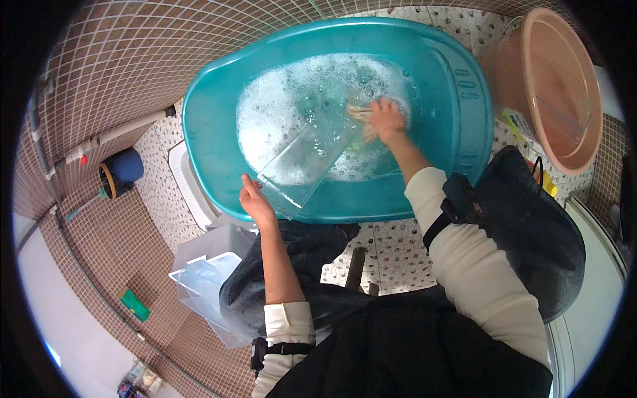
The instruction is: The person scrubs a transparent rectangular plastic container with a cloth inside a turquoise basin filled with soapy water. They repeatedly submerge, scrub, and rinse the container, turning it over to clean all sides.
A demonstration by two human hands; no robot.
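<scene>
Tub: a teal, oval plastic basin (194, 139) with white suds (262, 109) floating on its water.
Barrel: a peach, round plastic bucket (501, 69), standing just beyond the tub's right end.
Panel: a clear, flat-looking rectangular plastic piece (300, 166), slanting across the tub's near side, its far end among the suds.
Panel's handling: probably light and stiff, slippery with soap, perhaps liable to crack if bent; best held by opposite edges.
Left hand (257, 204): at the panel's near-left end, seemingly gripping the edge, some fingers hidden.
Right hand (387, 121): fingers bent over the cloth, near the panel's far end.
Cloth: a beige, soft, crumpled rag (360, 113).
</scene>
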